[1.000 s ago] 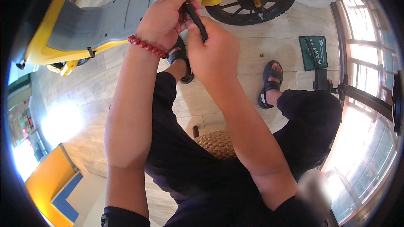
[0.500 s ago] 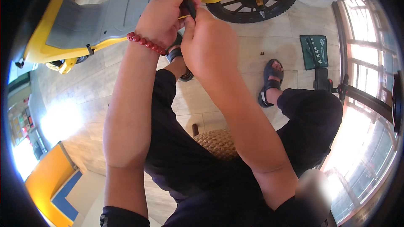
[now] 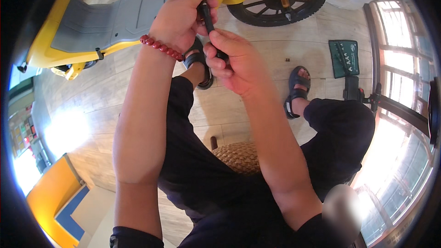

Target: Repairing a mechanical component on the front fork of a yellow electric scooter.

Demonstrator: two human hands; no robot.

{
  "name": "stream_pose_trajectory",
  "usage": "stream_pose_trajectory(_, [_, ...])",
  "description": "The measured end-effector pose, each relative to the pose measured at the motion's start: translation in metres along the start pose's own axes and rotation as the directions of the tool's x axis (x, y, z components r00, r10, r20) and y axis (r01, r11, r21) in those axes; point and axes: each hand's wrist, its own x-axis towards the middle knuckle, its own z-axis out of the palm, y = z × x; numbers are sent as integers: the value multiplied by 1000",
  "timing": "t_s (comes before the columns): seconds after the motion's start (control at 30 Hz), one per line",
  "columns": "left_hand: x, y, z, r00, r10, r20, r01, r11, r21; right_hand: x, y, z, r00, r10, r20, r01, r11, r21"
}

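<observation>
Both my hands are on one slim black screwdriver-like tool (image 3: 207, 16), held at a slant below the front of a yellow and grey scooter (image 3: 138, 16). My left hand (image 3: 181, 14), with a red bead bracelet at its wrist, is closed round the upper part, thumb along the shaft. Lower down, my right hand (image 3: 236, 59) pinches the same tool between thumb and fingers, and its lower end shows beneath the thumb. The upper tip reaches a dark spot by the grey panel; whether it touches is not clear.
A black spoked wheel (image 3: 278, 2) stands beyond my hands. Tiny dark pieces (image 3: 287, 59) lie on the wood-look floor. At the right are a green tool pouch (image 3: 344, 59) with wrenches and a black object (image 3: 353, 89). A woven stool (image 3: 236, 156) is under me.
My right hand has slid down and to the right along the tool, turning so its fingers show. More of the black shaft is visible between my hands. The left hand has barely moved.
</observation>
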Motion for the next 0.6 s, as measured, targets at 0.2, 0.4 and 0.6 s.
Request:
stream_pose_trajectory(0.2, [0,2,5,996,79,-28,-75,990,117,-11,-4,24,953,-253,-166,105,789,-605])
stream_pose_trajectory(0.4, [3,0,1,996,81,-44,-79,996,45,-12,-12,25,966,-187,-177,107,917,-384])
stream_pose_trajectory(0.6, [2,1,2,999,52,0,-52,998,20,-4,-6,9,988,-74,-138,66,996,-66])
